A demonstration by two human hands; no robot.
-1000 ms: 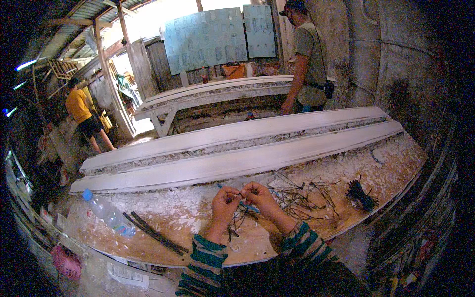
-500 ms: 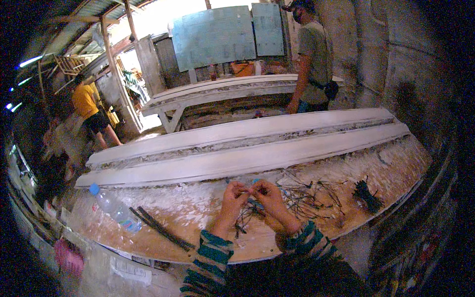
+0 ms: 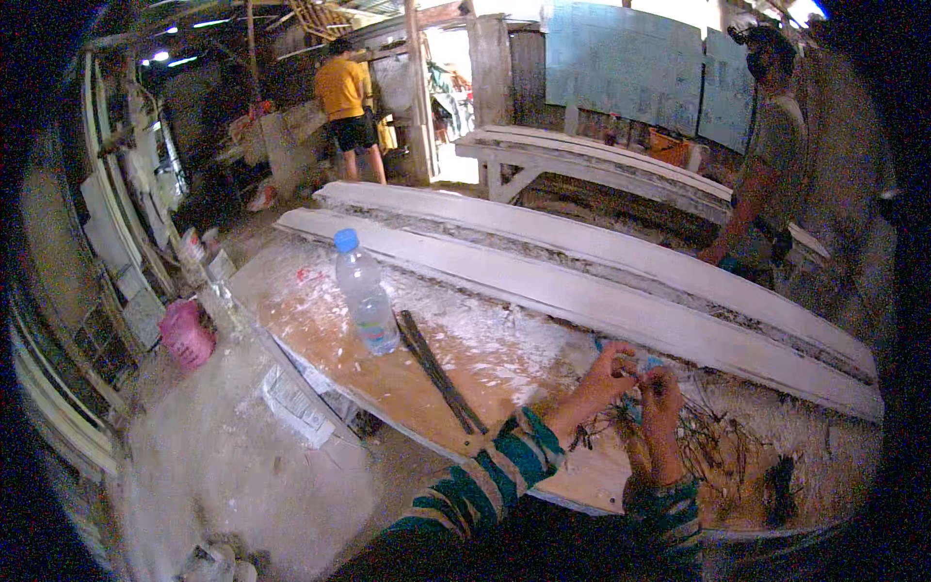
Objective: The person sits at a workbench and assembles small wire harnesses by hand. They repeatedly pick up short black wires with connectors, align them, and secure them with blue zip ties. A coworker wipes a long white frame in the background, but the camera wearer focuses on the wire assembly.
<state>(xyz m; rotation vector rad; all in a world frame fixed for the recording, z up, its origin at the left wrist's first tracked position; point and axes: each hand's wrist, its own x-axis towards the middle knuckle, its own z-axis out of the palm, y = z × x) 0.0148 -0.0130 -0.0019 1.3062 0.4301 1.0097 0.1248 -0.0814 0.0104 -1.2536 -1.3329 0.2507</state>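
Note:
My left hand (image 3: 603, 376) and my right hand (image 3: 663, 405) are close together over the wooden table (image 3: 529, 441), fingers pinched. Whatever sits between the fingertips is too small to make out. Beneath and beside my right hand spreads a tangle of thin dark strips (image 3: 722, 448), partly hidden by the hand. A denser dark bundle (image 3: 779, 485) lies farther right. To the left of my hands are long dark strips (image 3: 438, 373), laid side by side, and a clear plastic bottle with a blue cap (image 3: 369, 301).
Two long white boards (image 3: 543, 281) run along the table's far side. Beyond stands another white bench (image 3: 592, 160). One person in yellow (image 3: 341, 89) is at the back; another in a grey-green shirt (image 3: 771, 145) stands at the right. A pink bag (image 3: 186, 335) is at left.
My view has swung left, so the table and my hands appear farther right. Both hands stay pinched together above the strips. The person in yellow stands more upright.

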